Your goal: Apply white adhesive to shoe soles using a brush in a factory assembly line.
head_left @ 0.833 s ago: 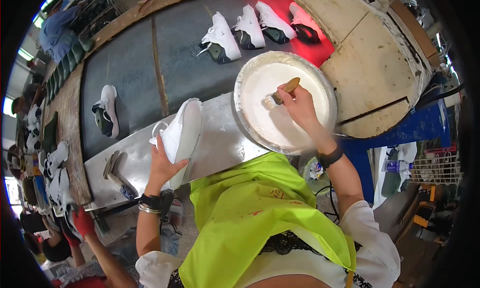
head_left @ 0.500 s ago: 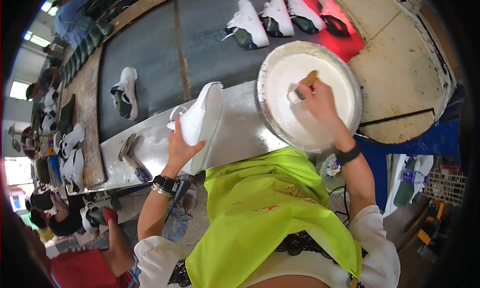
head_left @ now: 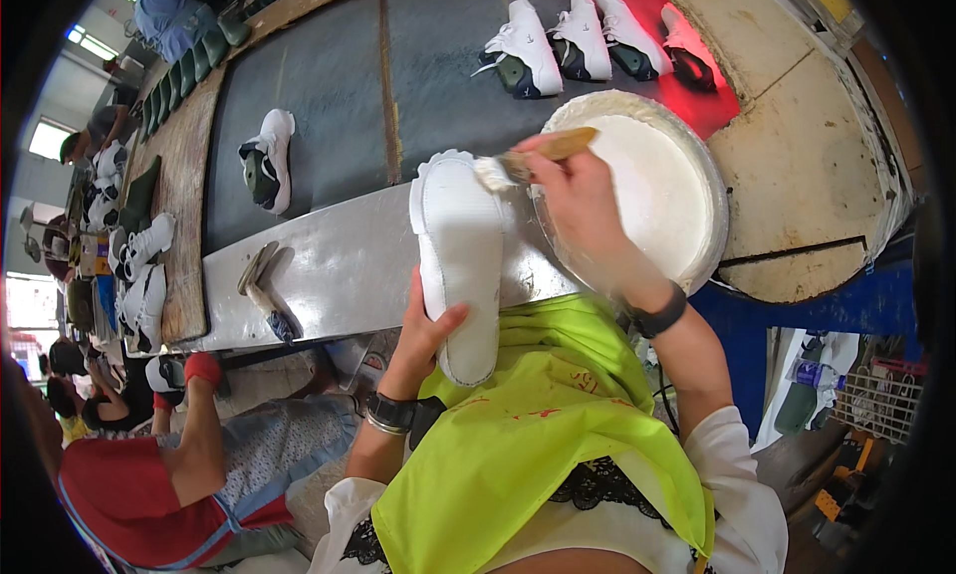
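A white shoe (head_left: 461, 255) is turned with its flat sole up, over the near edge of the metal shelf. My left hand (head_left: 426, 330) is closed around it from the left, the thumb lying across the sole. In my right hand (head_left: 578, 191) is a wooden-handled brush (head_left: 538, 156), its bristles coated in white and close to the upper right edge of the sole; whether they touch it I cannot tell. Beneath and beyond that hand stands a round basin (head_left: 687, 141) of thick white liquid, partly covered by my forearm.
Several white shoes (head_left: 586, 41) stand along the far side of the dark belt (head_left: 329, 86), one under red light. Another shoe (head_left: 267, 161) sits at the belt's left. A hammer (head_left: 261, 290) lies on the metal shelf (head_left: 344, 240). A co-worker in red (head_left: 149, 474) is at lower left.
The shoe has been turned sole up and brought nearer me by my left hand. My right hand has lifted the brush from the basin and moved left to the sole's edge.
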### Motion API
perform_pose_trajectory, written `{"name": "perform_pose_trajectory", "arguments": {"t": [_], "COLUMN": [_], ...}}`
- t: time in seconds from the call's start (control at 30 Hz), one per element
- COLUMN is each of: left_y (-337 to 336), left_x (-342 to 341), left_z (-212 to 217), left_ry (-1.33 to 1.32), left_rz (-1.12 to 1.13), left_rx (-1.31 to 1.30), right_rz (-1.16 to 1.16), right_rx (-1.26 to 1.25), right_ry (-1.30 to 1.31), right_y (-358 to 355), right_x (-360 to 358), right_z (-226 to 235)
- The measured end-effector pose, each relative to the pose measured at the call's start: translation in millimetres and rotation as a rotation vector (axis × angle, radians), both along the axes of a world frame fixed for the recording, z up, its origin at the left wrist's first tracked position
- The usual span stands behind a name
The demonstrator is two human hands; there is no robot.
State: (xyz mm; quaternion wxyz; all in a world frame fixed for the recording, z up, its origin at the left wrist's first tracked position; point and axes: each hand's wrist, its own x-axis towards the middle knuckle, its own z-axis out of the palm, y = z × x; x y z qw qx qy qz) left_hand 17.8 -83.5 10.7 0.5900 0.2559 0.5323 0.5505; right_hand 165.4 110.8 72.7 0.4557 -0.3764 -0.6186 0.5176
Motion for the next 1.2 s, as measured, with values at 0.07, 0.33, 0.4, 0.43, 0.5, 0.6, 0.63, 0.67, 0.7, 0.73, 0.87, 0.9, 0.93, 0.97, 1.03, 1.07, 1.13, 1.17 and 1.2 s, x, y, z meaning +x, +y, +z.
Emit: {"name": "perform_pose_trajectory", "arguments": {"t": [0.07, 0.33, 0.4, 0.43, 0.5, 0.6, 0.63, 0.67, 0.7, 0.73, 0.87, 0.9, 0.93, 0.97, 1.03, 1.07, 1.13, 1.17, 1.2], "left_y": [-2, -6, -4, -4, -5, -8, -10, -11, -12, -12, -13, -13, -13, -14, -14, -13, -7, -6, -4], "left_x": [1, 2, 2, 1, -2, -5, -8, -9, -10, -11, -13, -13, -13, -13, -11, -10, -10, -6, -3], "left_z": [-6, -16, -7, -8, -8, -10, -11, -12, -13, -12, -8, -9, -10, -11, -14, -17, -19, -19, -19], "left_ry": [0.032, 0.100, 0.069, 0.069, 0.071, 0.033, 0.034, 0.007, -0.018, -0.017, -0.047, -0.041, -0.036, -0.031, -0.027, -0.005, 0.020, 0.073, 0.124], "left_rz": [-0.009, 0.004, -0.008, -0.017, -0.031, 0.016, 0.012, 0.015, 0.023, 0.025, -0.005, -0.014, -0.023, -0.015, -0.018, -0.017, -0.001, -0.006, -0.013], "left_rx": [0.000, 0.049, 0.079, 0.076, 0.062, 0.050, 0.046, 0.044, 0.040, 0.038, 0.033, 0.041, 0.039, 0.035, 0.033, 0.036, 0.045, 0.037, 0.029], "right_rz": [0.124, 0.353, 0.272, 0.198, 0.166, 0.003, 0.000, -0.052, -0.098, -0.096, 0.019, 0.027, -0.010, -0.009, 0.057, 0.099, 0.096, 0.088, 0.127], "right_rx": [0.159, 0.158, 0.131, 0.107, 0.132, 0.210, 0.205, 0.226, 0.245, 0.244, 0.121, 0.169, 0.251, 0.250, 0.155, 0.156, 0.221, 0.279, 0.212], "right_ry": [-0.159, -0.376, -0.357, -0.333, -0.280, -0.394, -0.394, -0.430, -0.463, -0.462, -0.458, -0.516, -0.487, -0.481, -0.182, -0.192, -0.246, -0.307, -0.295], "right_y": [0, -45, -27, -14, 11, 13, 0, -14, -27, -36, -41, -34, -26, -17, -7, -7, -25, -39, -47], "right_x": [-22, -25, -35, -41, -47, -43, -36, -27, -19, -10, 2, 1, -7, -18, -31, -34, -36, -34, -33], "right_z": [3, 10, 12, 13, -3, -14, -17, -19, -22, -23, -9, -2, 1, 5, 10, 1, -7, -9, -6]}}
